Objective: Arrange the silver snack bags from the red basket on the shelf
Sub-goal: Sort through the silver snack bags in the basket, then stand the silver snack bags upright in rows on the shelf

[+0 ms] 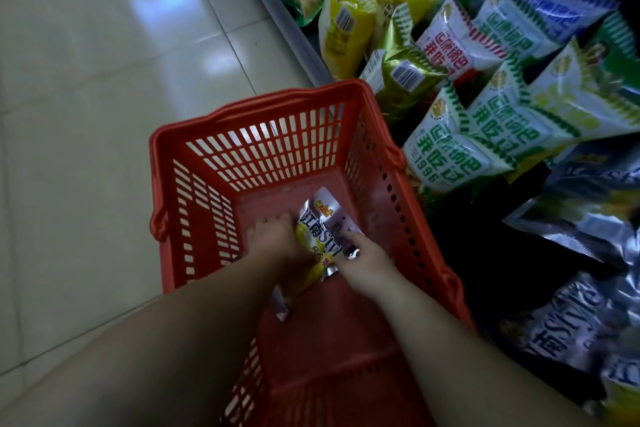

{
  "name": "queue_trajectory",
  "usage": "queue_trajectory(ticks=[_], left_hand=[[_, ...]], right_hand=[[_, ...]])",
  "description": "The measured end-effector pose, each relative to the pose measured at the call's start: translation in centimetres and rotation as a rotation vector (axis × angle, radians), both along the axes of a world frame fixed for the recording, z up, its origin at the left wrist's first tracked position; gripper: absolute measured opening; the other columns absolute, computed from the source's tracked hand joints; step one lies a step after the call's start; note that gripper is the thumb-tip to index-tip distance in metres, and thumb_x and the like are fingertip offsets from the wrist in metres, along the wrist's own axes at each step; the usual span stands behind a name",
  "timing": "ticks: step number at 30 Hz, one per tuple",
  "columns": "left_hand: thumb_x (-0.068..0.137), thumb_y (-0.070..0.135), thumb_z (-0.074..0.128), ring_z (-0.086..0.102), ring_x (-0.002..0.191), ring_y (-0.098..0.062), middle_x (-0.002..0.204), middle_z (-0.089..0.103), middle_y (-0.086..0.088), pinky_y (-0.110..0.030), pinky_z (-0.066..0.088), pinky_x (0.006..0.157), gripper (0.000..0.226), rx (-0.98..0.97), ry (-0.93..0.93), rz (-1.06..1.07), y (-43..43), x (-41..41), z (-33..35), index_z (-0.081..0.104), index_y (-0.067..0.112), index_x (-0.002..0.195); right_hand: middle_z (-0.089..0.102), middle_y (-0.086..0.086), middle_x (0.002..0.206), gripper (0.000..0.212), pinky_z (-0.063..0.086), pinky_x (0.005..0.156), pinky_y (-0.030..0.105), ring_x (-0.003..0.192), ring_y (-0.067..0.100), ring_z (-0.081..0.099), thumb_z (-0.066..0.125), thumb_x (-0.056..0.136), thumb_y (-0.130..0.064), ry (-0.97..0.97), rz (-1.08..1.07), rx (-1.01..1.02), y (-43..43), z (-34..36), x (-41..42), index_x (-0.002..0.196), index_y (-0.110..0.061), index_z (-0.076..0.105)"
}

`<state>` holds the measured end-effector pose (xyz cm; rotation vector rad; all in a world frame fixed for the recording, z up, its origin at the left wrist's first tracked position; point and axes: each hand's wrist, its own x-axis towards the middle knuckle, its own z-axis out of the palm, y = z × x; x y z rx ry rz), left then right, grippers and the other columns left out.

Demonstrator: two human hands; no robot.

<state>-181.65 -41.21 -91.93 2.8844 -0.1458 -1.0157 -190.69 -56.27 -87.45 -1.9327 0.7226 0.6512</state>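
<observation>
Item: silver snack bag (pixel 320 218), one, yellow print on its face, lying on the bottom of the red basket (pixel 256 104), toward the far right part.

Basket location: on the tiled floor (pixel 86 80), just beside the shelf (pixel 277 10), which runs along the right.

Left hand (pixel 277 243): fingers curled over the bag's left edge, clamped on it.

Right hand (pixel 367 267): at the bag's near right corner, thumb and fingers seemingly pinching the foil; blur makes this grip less sure.

Relation: bag lies between the two hands and touches both, its far end free beyond the fingertips.

Step in hand, as judged: lifting the bag out of the basket.

Handling note: foil looks slick and the contents are likely brittle. Hold by the edges without squeezing the middle, raise it clear of the basket's right wall, then carry it right.

Destination, as judged: near right of the shelf, among like silver bags (pixel 571 222). The green-and-white bags (pixel 450 156) farther along need no disturbing. Match its facing to the neighbours.
</observation>
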Motion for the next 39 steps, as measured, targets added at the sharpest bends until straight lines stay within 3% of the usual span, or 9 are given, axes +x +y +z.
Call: queue_trajectory(ticks=[6,9,14,20,23,27,32,35,39], left_hand=[[0.081,0.039,0.079,0.07,0.07,-0.012,0.081,0.073,0.006,-0.028,0.058,0.064,0.024,-0.301,0.085,0.279,-0.2,-0.3,5.7,0.071,0.029,0.102],[0.081,0.038,0.076,0.071,0.072,-0.013,0.081,0.074,0.006,-0.028,0.059,0.069,0.018,-0.455,-0.009,0.337,-0.6,-0.9,11.3,0.071,0.031,0.097],[0.082,0.027,0.075,0.072,0.077,-0.017,0.087,0.077,-0.002,-0.034,0.062,0.078,0.019,-0.767,-0.121,0.415,-3.0,-4.7,21.0,0.074,0.015,0.096],[0.081,0.012,0.083,0.076,0.089,-0.036,0.097,0.078,-0.016,-0.053,0.062,0.082,0.023,-1.09,0.219,0.425,-8.4,-13.3,29.0,0.074,0.004,0.1],[0.082,-0.001,0.079,0.077,0.077,-0.026,0.099,0.078,-0.016,-0.037,0.064,0.067,0.021,-1.088,0.248,0.332,-10.9,-16.6,31.0,0.073,0.004,0.102],[0.083,-0.001,0.077,0.062,0.045,-0.013,0.089,0.073,-0.012,-0.021,0.045,0.037,0.027,-0.919,0.191,0.205,-13.0,-19.1,31.5,0.068,0.01,0.106],[0.081,0.006,0.073,0.073,0.083,-0.028,0.095,0.075,-0.011,-0.046,0.064,0.075,0.021,-0.869,0.108,0.137,-15.0,-21.4,31.0,0.071,0.01,0.102],[0.085,0.008,0.071,0.071,0.084,-0.029,0.094,0.073,-0.008,-0.04,0.063,0.067,0.022,-0.867,0.095,0.103,-16.4,-22.5,31.7,0.067,0.013,0.106],[0.087,0.011,0.073,0.068,0.081,-0.023,0.089,0.07,-0.004,-0.032,0.057,0.066,0.02,-0.856,0.096,0.017,-18.1,-23.3,31.9,0.069,0.011,0.106]], right_hand=[[0.065,0.001,0.127,0.047,0.036,0.084,0.01,0.113,0.012,0.058,0.056,0.099,-0.015,-0.076,0.046,0.011,0.7,4.7,-1.7,0.145,-0.026,0.053],[0.062,0.002,0.138,0.05,0.042,0.101,0.02,0.127,0.019,0.057,0.061,0.096,-0.025,-0.136,0.101,-0.047,0.3,9.2,-3.4,0.145,-0.03,0.052],[0.064,-0.007,0.095,0.017,0.042,0.076,0.024,0.098,0.017,0.063,0.07,0.09,-0.033,-0.327,0.016,-0.18,-3.2,17.8,-7.1,0.103,-0.025,0.062],[0.064,0.003,0.094,0.032,0.051,0.073,0.028,0.084,0.018,0.061,0.083,0.081,-0.019,-0.441,-0.366,-0.054,-8.5,23.7,-13.9,0.09,-0.023,0.052],[0.067,0.01,0.096,0.037,0.058,0.071,0.035,0.083,0.024,0.065,0.085,0.077,-0.01,-0.441,-0.562,-0.035,-10.5,24.7,-17.4,0.087,-0.022,0.052],[0.056,0.005,0.09,0.036,0.058,0.069,0.042,0.076,0.026,0.058,0.083,0.079,-0.011,-0.45,-0.671,-0.098,-11.7,26.0,-20.6,0.086,-0.023,0.049],[0.054,0.003,0.098,0.029,0.042,0.048,0.018,0.071,0.012,0.051,0.075,0.088,-0.011,-0.446,-0.651,-0.143,-12.0,26.4,-23.6,0.105,-0.016,0.051],[0.053,0.001,0.094,0.026,0.039,0.047,0.022,0.067,0.012,0.051,0.069,0.092,-0.011,-0.476,-0.646,-0.193,-12.6,27.2,-24.4,0.107,-0.018,0.049],[0.058,-0.004,0.104,0.028,0.046,0.06,0.028,0.089,0.019,0.061,0.071,0.092,-0.013,-0.5,-0.67,-0.273,-13.7,27.2,-25.8,0.098,-0.026,0.046]])
